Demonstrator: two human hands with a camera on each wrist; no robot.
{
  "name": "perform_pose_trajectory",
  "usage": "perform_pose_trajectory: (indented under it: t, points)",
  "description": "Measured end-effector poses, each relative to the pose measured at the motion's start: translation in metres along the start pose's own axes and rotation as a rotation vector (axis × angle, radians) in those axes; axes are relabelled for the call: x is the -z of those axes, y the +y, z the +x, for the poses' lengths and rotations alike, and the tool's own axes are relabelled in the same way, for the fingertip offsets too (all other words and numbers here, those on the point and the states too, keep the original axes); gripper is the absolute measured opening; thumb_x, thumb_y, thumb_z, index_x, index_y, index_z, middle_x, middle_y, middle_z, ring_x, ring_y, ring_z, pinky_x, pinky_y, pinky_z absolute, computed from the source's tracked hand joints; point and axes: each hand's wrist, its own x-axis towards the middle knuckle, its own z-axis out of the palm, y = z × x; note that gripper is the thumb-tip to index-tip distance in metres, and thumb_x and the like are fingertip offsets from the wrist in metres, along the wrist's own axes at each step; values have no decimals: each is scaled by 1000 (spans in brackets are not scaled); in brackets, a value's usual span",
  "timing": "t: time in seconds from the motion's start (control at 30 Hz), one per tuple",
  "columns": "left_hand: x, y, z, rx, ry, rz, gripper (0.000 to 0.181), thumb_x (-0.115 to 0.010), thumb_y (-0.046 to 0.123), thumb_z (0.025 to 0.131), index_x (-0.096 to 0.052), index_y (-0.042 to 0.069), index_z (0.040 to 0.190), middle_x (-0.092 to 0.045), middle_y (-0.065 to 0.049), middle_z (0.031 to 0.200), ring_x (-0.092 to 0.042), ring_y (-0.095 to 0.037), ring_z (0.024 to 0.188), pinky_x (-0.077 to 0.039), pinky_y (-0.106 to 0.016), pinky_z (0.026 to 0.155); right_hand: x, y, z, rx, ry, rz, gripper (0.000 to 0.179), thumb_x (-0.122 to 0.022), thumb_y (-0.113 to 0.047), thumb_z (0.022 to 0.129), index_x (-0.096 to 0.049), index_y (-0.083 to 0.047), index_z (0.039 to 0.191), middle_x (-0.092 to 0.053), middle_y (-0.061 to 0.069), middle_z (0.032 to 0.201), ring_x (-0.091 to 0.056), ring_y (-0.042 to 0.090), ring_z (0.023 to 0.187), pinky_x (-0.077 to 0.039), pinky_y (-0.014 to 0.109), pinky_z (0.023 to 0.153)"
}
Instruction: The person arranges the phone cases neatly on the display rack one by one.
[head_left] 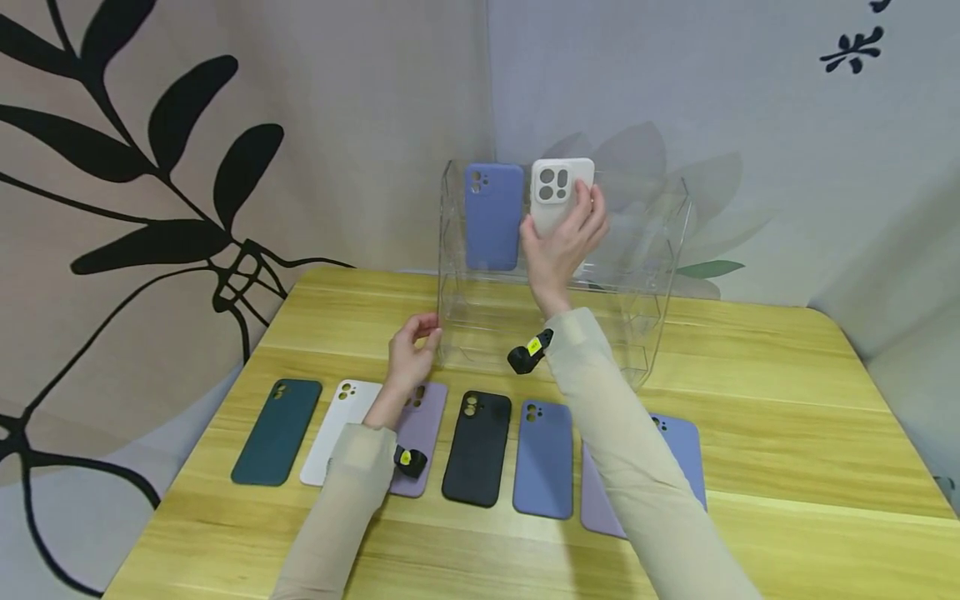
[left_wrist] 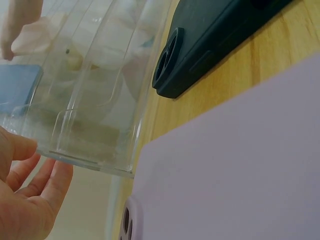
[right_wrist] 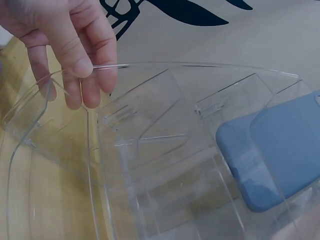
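My right hand (head_left: 564,248) holds a white phone case (head_left: 552,185) by its sides at the top tier of a clear acrylic display stand (head_left: 480,321). Left of it, a blue phone case (head_left: 493,218) leans upright on the same tier; the right wrist view shows part of this blue case (right_wrist: 275,150) too. Low on the stand's left side, my left hand (head_left: 411,354) pinches the side panel between thumb and fingers, as the left hand (right_wrist: 75,50) shows in the right wrist view. The white case's lower part is hidden behind the right hand.
A row of phone cases lies in front of the stand: dark green (head_left: 277,433), white (head_left: 337,425), purple (head_left: 423,425), black (head_left: 477,450), blue (head_left: 543,461), another purple (head_left: 600,500) and another blue (head_left: 682,450). My forearms partly cover some. A patterned curtain (head_left: 360,125) hangs behind the wooden table (head_left: 787,433).
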Motion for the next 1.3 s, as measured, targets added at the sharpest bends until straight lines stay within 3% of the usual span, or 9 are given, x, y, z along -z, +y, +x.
perform_pose_trajectory:
  t: [0.27,0.53,0.83,1.03,1.3]
  points:
    - [0,4,-2,-18,4,-27,23,-56,-5,89,-56,-12,112,-59,-29,108,-56,-39,102,-45,-48,90,-1,3,-1,-33,42,-3,72,-76,-17,65,-45,-3,129,-38,15,135,-35,26,121,-25,31,104]
    - [5,39,-14,-21,-16,-4,22,-53,-10,89,-53,-18,110,-57,-33,107,-55,-43,101,-45,-49,90,-1,6,-1,-35,37,-1,76,-78,-18,65,-44,-3,130,-38,14,134,-36,25,120,-27,31,103]
    - [-1,2,-2,-35,17,-18,22,-56,-5,90,-56,-13,110,-59,-29,107,-56,-40,100,-47,-48,88,8,5,1,-72,-25,58,80,-77,-19,70,-38,-3,138,-34,15,138,-31,22,126,-24,29,105]
    - [-2,0,-1,-22,29,0,21,-57,-4,89,-58,-9,109,-61,-24,106,-58,-35,99,-48,-44,86,22,3,6,-63,-86,160,74,-73,-17,76,-36,-2,138,-34,15,137,-28,18,127,-23,26,106]
    - [-3,2,-1,-13,31,7,21,-57,-4,89,-58,-9,110,-61,-24,106,-58,-35,100,-49,-45,86,47,5,9,-78,-139,284,62,-70,-14,79,-41,1,133,-42,13,132,-37,17,122,-26,25,105]
